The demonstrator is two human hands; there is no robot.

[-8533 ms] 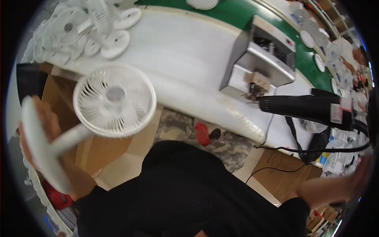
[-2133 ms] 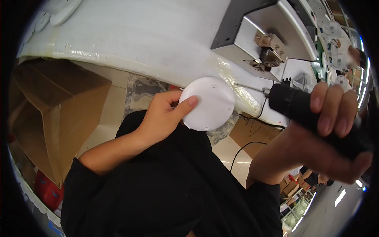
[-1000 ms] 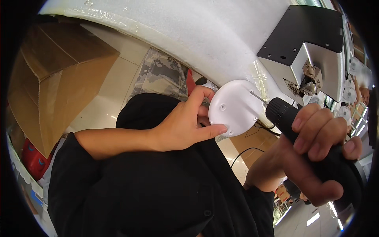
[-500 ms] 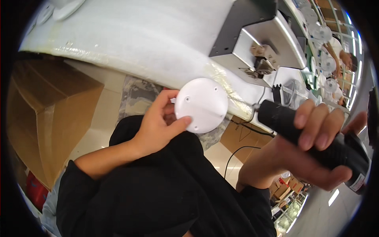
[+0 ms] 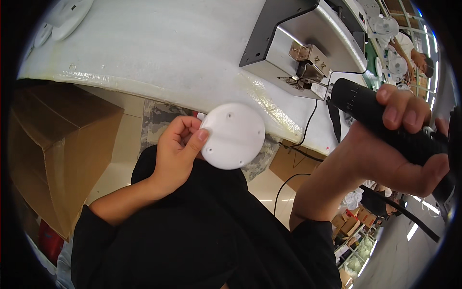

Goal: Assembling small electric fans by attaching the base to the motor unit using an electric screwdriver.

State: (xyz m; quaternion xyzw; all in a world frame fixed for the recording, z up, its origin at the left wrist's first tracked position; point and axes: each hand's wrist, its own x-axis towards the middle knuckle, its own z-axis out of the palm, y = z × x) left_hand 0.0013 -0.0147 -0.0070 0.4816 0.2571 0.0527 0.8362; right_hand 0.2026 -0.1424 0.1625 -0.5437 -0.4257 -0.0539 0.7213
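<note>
At far left, a brown cardboard box (image 5: pixel 72 139) stands beside the white-topped table (image 5: pixel 159 58). Next, the left hand (image 5: pixel 174 156) pinches the left rim of a white disc (image 5: pixel 236 139): the thumb presses flat on the near face, and the other fingers are bent, partly hidden behind the edge. The left forearm slants up from the lower left, its wrist nearly straight. The disc is held in front of the table's edge, above the person's black clothing (image 5: pixel 192 236), its face with small holes turned toward the viewer. To the right, a silver-and-black machine (image 5: pixel 262 41) sits on the table. The thin bit of a black power screwdriver (image 5: pixel 356 98) reaches the machine's metal fitting (image 5: pixel 310 65); contact cannot be told. At far right, the right hand (image 5: pixel 385 149) grips the screwdriver's body, fingers curled closely over its top, thumb along the lower side; the right forearm rises steeply from below.
</note>
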